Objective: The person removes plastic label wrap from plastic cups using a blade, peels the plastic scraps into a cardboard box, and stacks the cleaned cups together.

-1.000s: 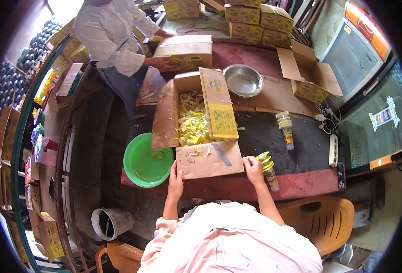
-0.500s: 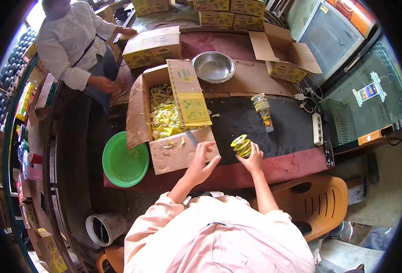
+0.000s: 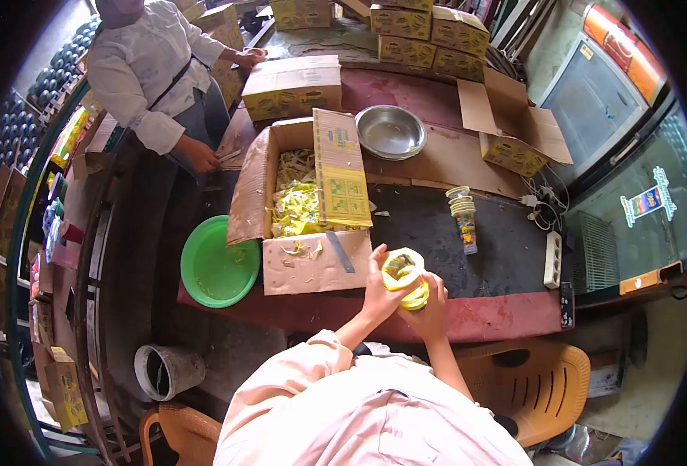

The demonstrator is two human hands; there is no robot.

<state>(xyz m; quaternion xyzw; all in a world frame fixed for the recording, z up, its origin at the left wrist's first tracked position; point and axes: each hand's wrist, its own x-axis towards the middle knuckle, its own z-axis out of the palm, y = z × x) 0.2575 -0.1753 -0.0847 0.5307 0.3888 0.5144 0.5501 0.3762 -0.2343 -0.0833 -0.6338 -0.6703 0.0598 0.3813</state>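
Observation:
Both hands are together in front of my body at the table's near edge. My left hand (image 3: 380, 293) is closed around the left side of a yellow, round-rimmed plastic cup (image 3: 402, 268), whose mouth faces up toward me and looks dark inside. Just below it, my right hand (image 3: 429, 309) wraps around more yellow cups (image 3: 415, 298) that look stacked; the fingers partly hide them. Left of the hands stands an open carton (image 3: 250, 186) holding crumpled yellow wrappers (image 3: 297, 208). Its near flap (image 3: 304, 272) lies flat with scraps on it. Beyond my right hand is a stack of printed cups (image 3: 464, 221).
A green basin (image 3: 219, 268) stands left of the carton, a metal bowl (image 3: 390, 132) behind it. A power strip (image 3: 553, 260) lies at the right edge. Another open box (image 3: 514, 147) is at the back right. Across the table, a person (image 3: 157, 78) stands by a closed carton (image 3: 293, 85).
My left hand has come right from above the carton flap and taken hold of a cup beside my right hand. The yellow cups are nearer me. The view has shifted slightly.

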